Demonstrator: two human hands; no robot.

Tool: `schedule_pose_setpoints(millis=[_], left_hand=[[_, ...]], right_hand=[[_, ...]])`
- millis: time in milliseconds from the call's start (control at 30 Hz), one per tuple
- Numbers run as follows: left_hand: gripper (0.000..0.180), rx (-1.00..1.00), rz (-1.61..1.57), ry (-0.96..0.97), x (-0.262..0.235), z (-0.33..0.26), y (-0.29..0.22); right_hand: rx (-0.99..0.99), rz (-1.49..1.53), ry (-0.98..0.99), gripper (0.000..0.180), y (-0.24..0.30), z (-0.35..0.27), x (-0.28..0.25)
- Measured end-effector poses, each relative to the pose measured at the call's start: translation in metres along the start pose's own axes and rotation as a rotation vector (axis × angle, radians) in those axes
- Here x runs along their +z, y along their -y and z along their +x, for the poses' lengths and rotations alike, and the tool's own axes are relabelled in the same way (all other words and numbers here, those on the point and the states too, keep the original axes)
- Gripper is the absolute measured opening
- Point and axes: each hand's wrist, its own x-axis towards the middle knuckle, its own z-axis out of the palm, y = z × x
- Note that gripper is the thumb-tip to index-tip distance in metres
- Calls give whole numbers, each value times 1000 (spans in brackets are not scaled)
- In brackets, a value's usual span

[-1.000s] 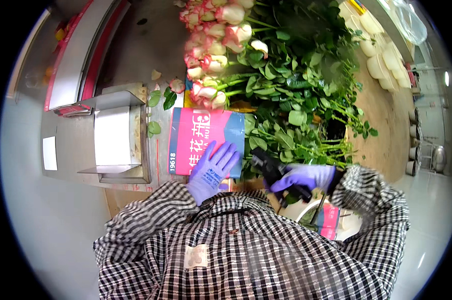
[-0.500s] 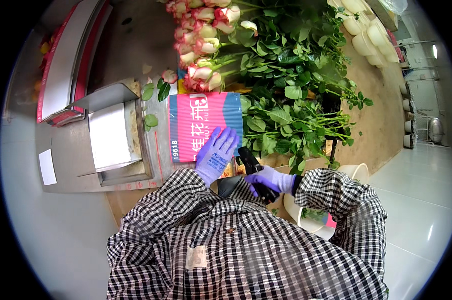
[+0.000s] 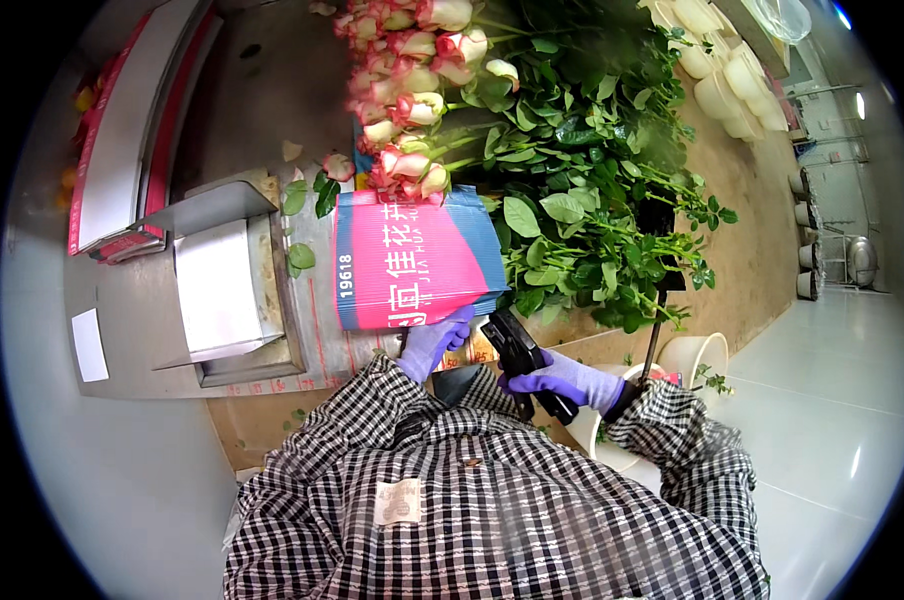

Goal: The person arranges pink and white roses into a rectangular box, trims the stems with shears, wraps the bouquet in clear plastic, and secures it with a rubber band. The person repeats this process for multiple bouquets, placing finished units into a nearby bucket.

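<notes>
A pink and blue corrugated flower wrap (image 3: 412,265) lies round a bunch of pink-edged white roses (image 3: 412,160), their heads showing past its far edge. At the near edge of the wrap, my left hand (image 3: 437,345) in a purple-grey glove has its fingers curled against the edge; the fingertips are partly hidden. My right hand (image 3: 567,383), gloved alike, is closed round a black hand stapler (image 3: 517,345), whose front end points at the wrap's near right corner. Green leaves and stems (image 3: 592,220) spread to the right of the wrap.
On the left stands a metal holder with white sheets (image 3: 215,290), by a stack of pink-and-white boards (image 3: 127,130). Loose leaves (image 3: 300,256) lie beside the wrap. White buckets (image 3: 697,358) stand at the lower right, with more pale containers (image 3: 727,85) at the far right.
My left hand has slid from the top of the wrap to its near edge, its fingers now curled. The wrap's near right part has shifted and tilted. The stapler has moved slightly right and nearer.
</notes>
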Motion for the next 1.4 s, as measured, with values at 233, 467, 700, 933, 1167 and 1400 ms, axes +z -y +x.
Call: schedule_pose_setpoints(millis=[233,467,700,933,1167,1400], left_hand=[[17,-135,114,-117,17,-7,-16],[40,-402,298,359,20,-87,-72],[65,725,1883,-108,8,-63,-123],[70,306,2055,58,-16,-31,-113],[62,165,2004,69,-2,-37,-140],[69,780,2450,5,-12,-29,-136]], right_hand=[[36,120,-258,39,-16,49,25],[258,8,164,50,10,-14,-10],[-485,-156,133,62,231,80,26],[-344,-1195,-799,86,369,408,98],[-343,-1187,-870,70,362,403,101],[-973,-419,-276,40,125,47,71]])
